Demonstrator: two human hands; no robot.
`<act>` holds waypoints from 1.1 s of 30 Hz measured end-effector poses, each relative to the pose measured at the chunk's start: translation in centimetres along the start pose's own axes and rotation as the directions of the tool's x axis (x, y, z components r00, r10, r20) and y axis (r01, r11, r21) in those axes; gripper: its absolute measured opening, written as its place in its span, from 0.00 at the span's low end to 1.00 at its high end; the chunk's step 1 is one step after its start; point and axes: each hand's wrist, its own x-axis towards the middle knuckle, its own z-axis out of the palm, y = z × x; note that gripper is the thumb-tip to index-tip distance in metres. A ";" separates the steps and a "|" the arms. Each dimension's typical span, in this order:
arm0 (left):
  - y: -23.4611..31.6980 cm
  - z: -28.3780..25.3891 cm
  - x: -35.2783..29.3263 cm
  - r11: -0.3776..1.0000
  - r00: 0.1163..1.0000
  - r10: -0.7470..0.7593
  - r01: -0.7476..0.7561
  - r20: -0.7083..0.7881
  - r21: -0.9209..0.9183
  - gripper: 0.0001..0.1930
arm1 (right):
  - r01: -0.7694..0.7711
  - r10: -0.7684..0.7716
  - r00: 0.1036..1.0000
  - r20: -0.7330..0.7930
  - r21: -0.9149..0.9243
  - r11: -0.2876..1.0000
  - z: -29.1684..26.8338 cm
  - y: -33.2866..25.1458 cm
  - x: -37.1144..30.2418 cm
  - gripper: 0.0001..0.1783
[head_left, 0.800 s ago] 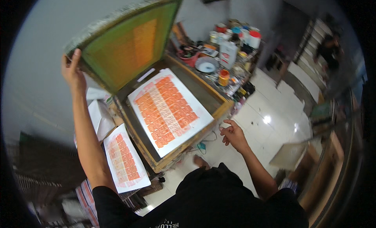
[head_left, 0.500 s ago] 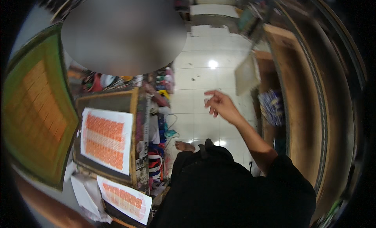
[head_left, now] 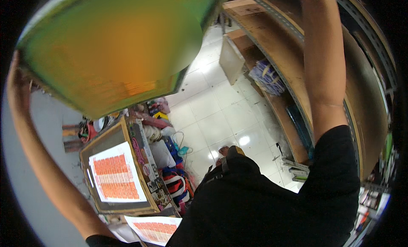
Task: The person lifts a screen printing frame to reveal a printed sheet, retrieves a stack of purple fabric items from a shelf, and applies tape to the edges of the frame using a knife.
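Note:
A screen-printing frame with green edges and an orange patterned middle is raised at the upper left. My left hand grips its lower left border, fingers partly hidden behind the rim. My right forearm stretches up past the shelving, and its hand is beyond the top of the picture. Below the raised frame lies a white sheet printed with rows of orange-red blocks, resting on a wood-edged dark board. A second printed sheet sits nearer to me.
Wooden shelves on metal uprights line the right side, with a blue-and-white bundle on a lower one. Cloths and bags are piled beside the board. White floor tiles run between.
The screen frame has gone from the far left up and rightward, with my left hand now seen on it. My right arm has swung upward, taking its hand out of sight. The view has turned.

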 end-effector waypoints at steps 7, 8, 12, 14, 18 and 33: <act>-10.8 16.2 -9.9 0.933 0.932 0.089 0.045 0.351 -0.357 0.31 | 0.045 0.014 0.935 0.355 -0.157 0.986 11.4 2.3 -8.3 0.34; -10.5 18.2 -10.8 0.916 0.906 0.132 0.044 0.402 -0.398 0.31 | -0.003 0.070 0.950 0.305 -0.213 0.977 12.3 2.3 -10.4 0.34; -13.7 26.0 -14.1 0.995 0.846 0.043 0.013 0.531 -0.100 0.39 | -0.182 0.230 0.951 0.209 -0.225 0.957 16.4 6.5 -21.9 0.35; -16.7 27.7 -17.1 0.996 0.856 -0.065 0.027 0.513 0.081 0.41 | -0.292 0.341 0.909 0.238 -0.218 0.931 18.7 7.2 -27.3 0.35; -25.3 25.4 -27.5 0.877 0.685 -0.474 0.421 0.553 0.230 0.37 | -0.574 0.621 0.702 0.349 -0.240 0.783 25.8 10.0 -38.9 0.31; -22.5 7.7 -75.4 -0.090 -0.268 -0.947 0.751 0.177 0.654 0.24 | -0.721 0.938 -0.053 0.343 -0.663 0.201 33.7 20.1 -72.1 0.36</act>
